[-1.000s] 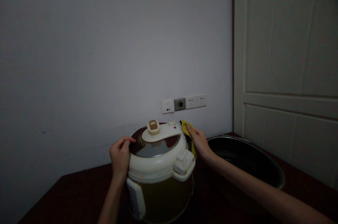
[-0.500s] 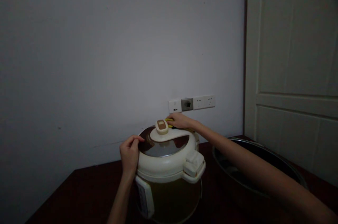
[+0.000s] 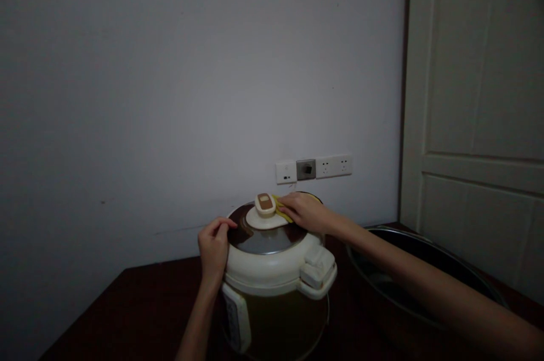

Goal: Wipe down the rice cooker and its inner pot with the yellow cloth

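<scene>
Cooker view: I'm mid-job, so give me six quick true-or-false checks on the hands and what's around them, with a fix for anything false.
1. The right hand holds a yellow cloth. True.
2. The lid is off the cooker. False: the lid is on it.
3. The cloth is beside the knob. True.
4. The left hand grasps the knob. False: its fingers are at the left edge of the lid.
5. The basin is left of the cooker in the picture. False: it is to the right.
6. The sockets are on the wall behind the cooker. True.
</scene>
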Tool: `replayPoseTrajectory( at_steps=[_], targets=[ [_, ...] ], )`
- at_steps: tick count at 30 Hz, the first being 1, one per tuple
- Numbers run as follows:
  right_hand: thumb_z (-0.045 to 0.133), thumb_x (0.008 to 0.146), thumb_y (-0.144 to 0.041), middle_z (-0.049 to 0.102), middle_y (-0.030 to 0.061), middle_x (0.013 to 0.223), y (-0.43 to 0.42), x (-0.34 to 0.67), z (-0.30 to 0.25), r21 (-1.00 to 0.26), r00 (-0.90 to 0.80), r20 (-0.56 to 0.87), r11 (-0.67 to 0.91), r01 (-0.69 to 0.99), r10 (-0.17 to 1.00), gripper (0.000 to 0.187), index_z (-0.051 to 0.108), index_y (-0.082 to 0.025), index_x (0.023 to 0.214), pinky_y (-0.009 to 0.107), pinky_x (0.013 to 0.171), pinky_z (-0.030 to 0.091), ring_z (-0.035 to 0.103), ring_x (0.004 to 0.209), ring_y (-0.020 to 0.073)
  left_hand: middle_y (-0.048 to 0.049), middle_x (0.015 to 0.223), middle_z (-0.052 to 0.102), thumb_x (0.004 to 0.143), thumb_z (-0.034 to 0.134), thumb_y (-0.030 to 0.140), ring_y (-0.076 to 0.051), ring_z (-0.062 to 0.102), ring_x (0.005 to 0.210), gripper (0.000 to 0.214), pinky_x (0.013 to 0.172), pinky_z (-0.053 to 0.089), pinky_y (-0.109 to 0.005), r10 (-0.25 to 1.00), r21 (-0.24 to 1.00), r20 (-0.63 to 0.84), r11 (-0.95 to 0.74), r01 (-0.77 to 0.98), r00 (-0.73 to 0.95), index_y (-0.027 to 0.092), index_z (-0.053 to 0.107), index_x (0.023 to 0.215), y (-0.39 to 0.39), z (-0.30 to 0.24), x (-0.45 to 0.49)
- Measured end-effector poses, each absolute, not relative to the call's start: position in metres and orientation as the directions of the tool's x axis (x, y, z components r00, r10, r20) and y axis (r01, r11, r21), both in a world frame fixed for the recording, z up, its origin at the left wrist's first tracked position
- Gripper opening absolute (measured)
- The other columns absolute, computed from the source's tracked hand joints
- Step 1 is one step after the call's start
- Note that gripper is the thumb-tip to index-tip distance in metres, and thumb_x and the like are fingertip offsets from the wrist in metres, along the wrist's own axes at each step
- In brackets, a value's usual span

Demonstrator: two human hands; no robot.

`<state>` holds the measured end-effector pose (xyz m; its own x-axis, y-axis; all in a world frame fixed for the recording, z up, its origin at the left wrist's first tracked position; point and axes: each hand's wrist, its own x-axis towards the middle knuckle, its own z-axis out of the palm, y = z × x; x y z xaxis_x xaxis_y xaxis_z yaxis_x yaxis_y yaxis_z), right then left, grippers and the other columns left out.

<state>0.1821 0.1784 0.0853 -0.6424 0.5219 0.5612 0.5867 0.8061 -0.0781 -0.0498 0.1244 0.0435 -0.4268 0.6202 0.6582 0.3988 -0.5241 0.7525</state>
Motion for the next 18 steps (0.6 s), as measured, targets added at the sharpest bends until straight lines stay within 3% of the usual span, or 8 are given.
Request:
replayPoseTrajectory(
  at_steps=[7,14,18],
  targets=[
    [0.042,0.092,-0.021,0.066,0.0094,0.108,0.144,0.194,0.078,-0.139,-0.687,0.603,0.902,0.409,0.405,0.026,0.064,-0.020,0.107,0.032,0.086,0.042,0.059,0.098,0.0188,-0.0001,0.058,0.063,0.064,0.048,0.026,-0.017,0.057,0.063,0.020,0.064,0.042,-0.027,0.615,0.742,0.669,-0.528,0.413,-0.417,0.020,0.063,0.053,0.125,0.041,-0.051],
    [0.046,0.090,-0.020,0.068,0.0080,0.076,0.180,0.180,0.092,-0.073,-0.650,0.501,0.776,0.626,0.572,0.024,0.068,-0.017,0.082,0.028,0.067,0.039,0.059,0.069,0.0168,-0.0006,0.056,0.063,0.062,0.047,0.027,-0.018,0.057,0.062,0.020,0.063,0.042,-0.027,0.620,0.746,0.665,-0.520,0.416,-0.416,0.020,0.062,0.050,0.122,0.043,-0.049],
    [0.049,0.086,-0.017,0.068,0.0089,0.070,0.191,0.171,0.098,-0.049,-0.611,0.466,0.708,0.705,0.640,0.023,0.068,-0.016,0.074,0.027,0.060,0.034,0.056,0.061,0.0159,-0.0011,0.058,0.064,0.062,0.047,0.028,-0.018,0.058,0.063,0.021,0.065,0.043,-0.028,0.616,0.741,0.669,-0.519,0.426,-0.415,0.020,0.062,0.051,0.122,0.043,-0.049]
  ],
)
